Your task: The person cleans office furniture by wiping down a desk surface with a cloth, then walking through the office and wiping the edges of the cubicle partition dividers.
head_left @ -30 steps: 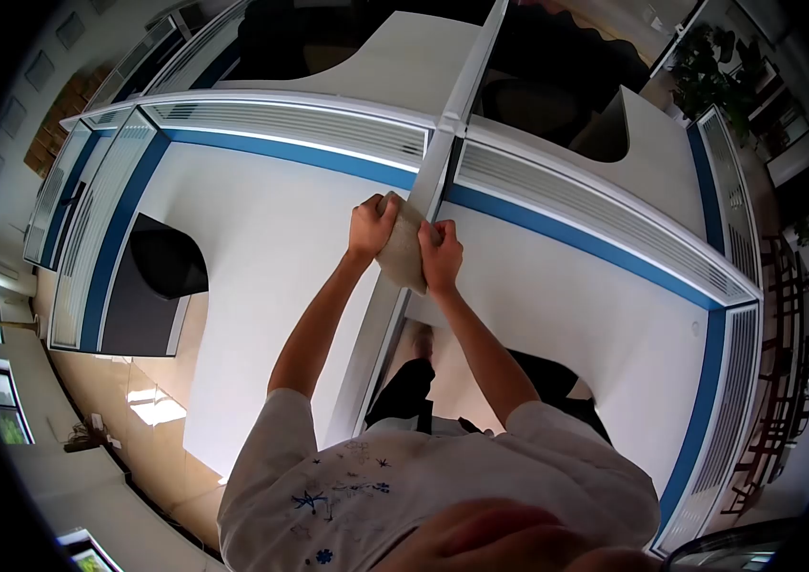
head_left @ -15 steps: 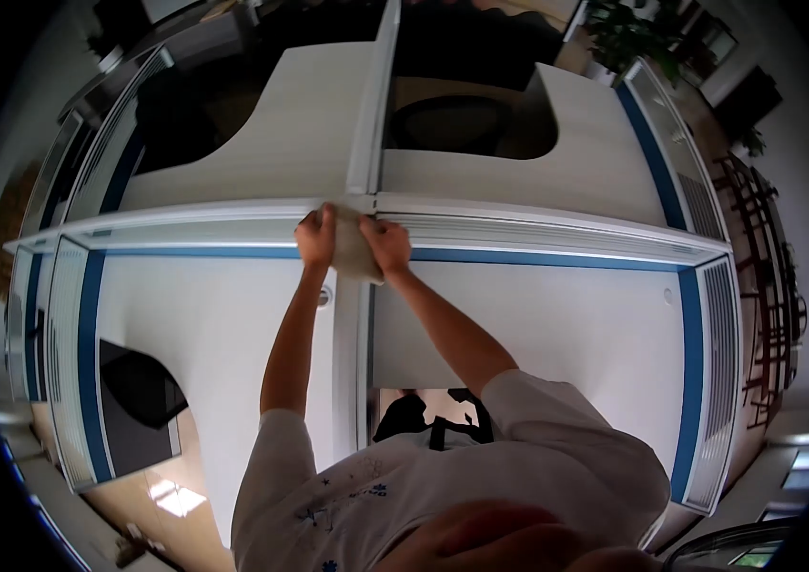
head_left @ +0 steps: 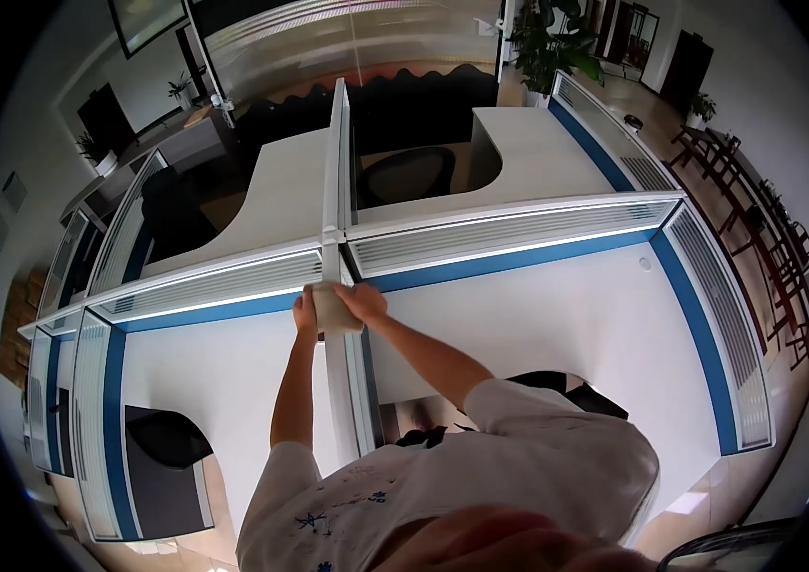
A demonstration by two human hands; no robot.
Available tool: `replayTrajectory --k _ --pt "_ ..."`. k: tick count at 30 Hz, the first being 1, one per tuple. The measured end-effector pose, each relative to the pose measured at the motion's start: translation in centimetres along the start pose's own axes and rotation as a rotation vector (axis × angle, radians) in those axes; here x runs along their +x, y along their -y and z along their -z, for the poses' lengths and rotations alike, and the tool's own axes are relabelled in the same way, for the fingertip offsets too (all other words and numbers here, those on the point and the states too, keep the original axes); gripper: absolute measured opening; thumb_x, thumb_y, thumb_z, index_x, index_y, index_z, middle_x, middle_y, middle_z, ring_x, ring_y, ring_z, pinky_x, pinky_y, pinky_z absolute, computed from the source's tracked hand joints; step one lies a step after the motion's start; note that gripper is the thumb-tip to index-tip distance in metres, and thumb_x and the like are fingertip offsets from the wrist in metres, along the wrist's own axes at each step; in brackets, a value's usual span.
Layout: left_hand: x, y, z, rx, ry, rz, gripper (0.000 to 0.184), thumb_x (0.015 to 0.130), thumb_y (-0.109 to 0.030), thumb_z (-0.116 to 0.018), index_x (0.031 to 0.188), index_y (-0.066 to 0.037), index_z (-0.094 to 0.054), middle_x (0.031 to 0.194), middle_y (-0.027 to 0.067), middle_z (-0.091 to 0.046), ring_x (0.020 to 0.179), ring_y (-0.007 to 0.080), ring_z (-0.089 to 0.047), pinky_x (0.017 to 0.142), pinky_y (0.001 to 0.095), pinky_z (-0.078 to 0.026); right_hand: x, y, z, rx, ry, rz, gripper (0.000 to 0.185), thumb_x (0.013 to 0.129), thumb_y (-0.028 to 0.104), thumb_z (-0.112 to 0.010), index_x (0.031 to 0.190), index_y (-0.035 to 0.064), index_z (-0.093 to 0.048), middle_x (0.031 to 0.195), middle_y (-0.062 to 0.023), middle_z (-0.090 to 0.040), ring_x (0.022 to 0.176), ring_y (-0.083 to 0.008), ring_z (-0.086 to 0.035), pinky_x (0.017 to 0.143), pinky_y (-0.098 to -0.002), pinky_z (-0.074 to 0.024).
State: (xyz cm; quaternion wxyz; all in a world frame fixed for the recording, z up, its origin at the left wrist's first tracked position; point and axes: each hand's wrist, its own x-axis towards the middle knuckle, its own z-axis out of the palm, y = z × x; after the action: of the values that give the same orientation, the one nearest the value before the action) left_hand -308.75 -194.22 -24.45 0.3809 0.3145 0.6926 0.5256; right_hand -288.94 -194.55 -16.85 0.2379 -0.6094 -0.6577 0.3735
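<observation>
Between my two hands is a beige cloth (head_left: 336,310), folded into a flat pad. My left hand (head_left: 305,313) grips its left edge, and my right hand (head_left: 364,303) grips its right side with the thumb on top. The cloth lies over the top of the white partition (head_left: 339,391) that runs towards me between two white desks. Just beyond the cloth, this partition meets a crosswise partition (head_left: 519,226) with slatted panels and a blue lower band. The cloth's underside is hidden.
White desktops lie to the left (head_left: 204,372) and right (head_left: 557,315). Black chairs stand at the lower left (head_left: 168,439) and beyond the crosswise partition (head_left: 407,175). A large plant (head_left: 549,48) is at the back; wooden benches (head_left: 752,224) are at the far right.
The view has turned and now shows more of the room beyond the partitions. Both hands still hold the cloth, which has come nearer to my body along the partition top.
</observation>
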Motion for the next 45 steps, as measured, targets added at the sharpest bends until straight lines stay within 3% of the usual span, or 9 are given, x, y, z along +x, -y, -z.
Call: replayTrajectory --k 5,15,29,35,39,40,41,43,45 --pt "-13.3 4.6 4.9 -0.31 0.113 0.204 0.074 0.096 -0.067 -0.049 0.128 -0.002 -0.066 0.11 0.0135 -0.071 0.097 0.0273 -0.07 0.082 0.0399 -0.056 -12.4 -0.7 -1.1 -0.005 -0.084 0.18 0.075 0.089 0.075 -0.048 0.089 0.0043 -0.075 0.087 -0.0181 -0.074 0.087 -0.0357 -0.072 0.076 -0.0457 -0.0558" --pt "-37.3 8.2 14.3 -0.093 0.042 0.185 0.084 0.092 -0.073 -0.046 0.13 -0.001 -0.065 0.112 0.0163 -0.07 0.097 0.029 -0.069 0.083 0.0395 -0.055 -35.8 -5.5 -4.9 0.086 -0.3 0.38 0.068 0.092 0.066 -0.055 0.072 0.0025 -0.069 0.07 -0.0204 -0.068 0.07 -0.04 -0.068 0.062 -0.05 -0.0529" --pt "-68.7 14.9 25.3 -0.292 -0.004 0.212 0.06 0.104 -0.054 -0.039 0.142 -0.01 -0.056 0.13 0.0124 -0.065 0.119 0.0244 -0.062 0.1 0.0375 -0.05 -66.2 -9.8 -7.7 0.099 -0.086 0.419 0.071 0.094 0.065 -0.054 0.073 -0.0003 -0.072 0.07 -0.0233 -0.067 0.065 -0.0414 -0.066 0.06 -0.0495 -0.052" --pt "-74.7 19.2 29.5 -0.3 0.026 0.237 0.061 0.1 -0.052 -0.046 0.138 -0.006 -0.058 0.116 0.0171 -0.071 0.096 0.0274 -0.071 0.084 0.0379 -0.056 -75.6 -10.9 -7.4 0.065 -0.043 0.396 0.071 0.094 0.066 -0.052 0.077 -0.0003 -0.072 0.077 -0.0247 -0.069 0.075 -0.0448 -0.068 0.066 -0.0511 -0.0537" --pt "-78.6 25.3 33.9 0.158 0.012 -0.001 0.05 0.101 -0.023 -0.05 0.15 -0.018 -0.043 0.116 0.0237 -0.069 0.098 0.0315 -0.072 0.083 0.0397 -0.06 -82.7 -11.6 -8.5 0.081 -0.008 0.409 0.071 0.095 0.067 -0.049 0.083 0.0014 -0.073 0.084 -0.0227 -0.072 0.079 -0.0428 -0.069 0.067 -0.0502 -0.0545" --pt "-82.3 24.1 34.4 0.654 -0.035 -0.203 0.052 0.101 -0.024 -0.051 0.15 -0.014 -0.041 0.117 0.0236 -0.069 0.099 0.0325 -0.072 0.086 0.0405 -0.059 -84.1 -12.5 -9.2 0.096 0.036 0.435 0.071 0.095 0.067 -0.049 0.084 0.0012 -0.073 0.084 -0.0223 -0.072 0.08 -0.0429 -0.069 0.067 -0.0501 -0.0539" --pt "-84.9 24.5 34.8 0.723 -0.164 -0.292 0.047 0.101 -0.036 -0.051 0.136 -0.004 -0.056 0.113 0.0248 -0.071 0.099 0.0333 -0.072 0.088 0.0415 -0.057 -86.9 -12.4 -9.1 0.153 0.051 0.406 0.071 0.094 0.068 -0.052 0.088 0.0002 -0.074 0.087 -0.0242 -0.071 0.085 -0.0437 -0.068 0.072 -0.0499 -0.053" --pt "-90.1 23.7 36.6 0.308 -0.172 -0.111 0.063 0.101 -0.051 -0.047 0.116 0.006 -0.067 0.108 0.0281 -0.072 0.103 0.0338 -0.07 0.089 0.0413 -0.054 -92.0 -12.7 -9.3 0.146 0.102 0.36 0.071 0.094 0.068 -0.052 0.089 0.0007 -0.074 0.087 -0.0229 -0.071 0.086 -0.044 -0.068 0.073 -0.0502 -0.0529" --pt "-96.5 21.8 38.0 0.315 -0.162 -0.045 0.072 0.1 -0.057 -0.042 0.109 0.009 -0.07 0.105 0.0304 -0.071 0.103 0.0344 -0.07 0.088 0.0412 -0.053 -97.4 -12.6 -9.0 0.164 0.124 0.316 0.072 0.093 0.069 -0.051 0.091 0.0011 -0.074 0.089 -0.0229 -0.072 0.088 -0.0443 -0.068 0.075 -0.0508 -0.0527"
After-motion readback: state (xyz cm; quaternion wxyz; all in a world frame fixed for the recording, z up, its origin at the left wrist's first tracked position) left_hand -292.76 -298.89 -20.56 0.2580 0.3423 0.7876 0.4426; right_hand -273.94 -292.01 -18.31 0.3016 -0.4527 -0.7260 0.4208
